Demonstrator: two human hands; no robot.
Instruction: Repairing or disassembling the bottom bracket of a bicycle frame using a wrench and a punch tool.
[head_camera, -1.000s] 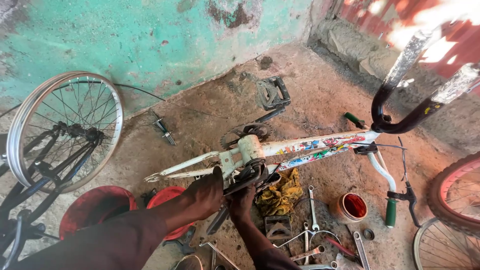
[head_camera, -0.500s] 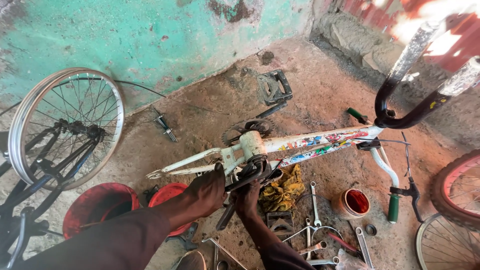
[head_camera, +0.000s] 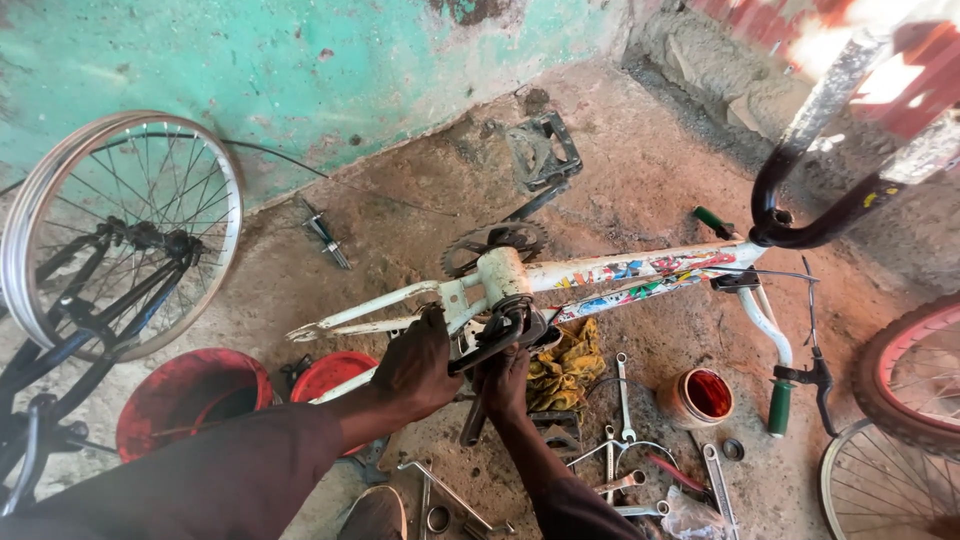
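Note:
A white bicycle frame (head_camera: 640, 275) with colourful stickers lies on its side on the dirt floor. My left hand (head_camera: 418, 360) grips the frame's rear stays just beside the bottom bracket. My right hand (head_camera: 503, 378) is closed around a dark crank arm (head_camera: 492, 340) at the bottom bracket. A toothed chainring (head_camera: 478, 243) with a second crank and pedal (head_camera: 542, 152) shows beyond the frame. A yellow rag (head_camera: 565, 365) lies under the frame by my right hand.
A spoked wheel (head_camera: 120, 230) leans at the left over a dark frame. Two red bowls (head_camera: 190, 400) sit near my left arm. Wrenches (head_camera: 622, 395), a small red-filled tin (head_camera: 700, 397) and loose parts lie at the lower right. More wheels (head_camera: 900, 470) stand at the right edge.
The view has shifted slightly. Both hands stay at the bottom bracket, and the crank arm in my right hand has turned a little.

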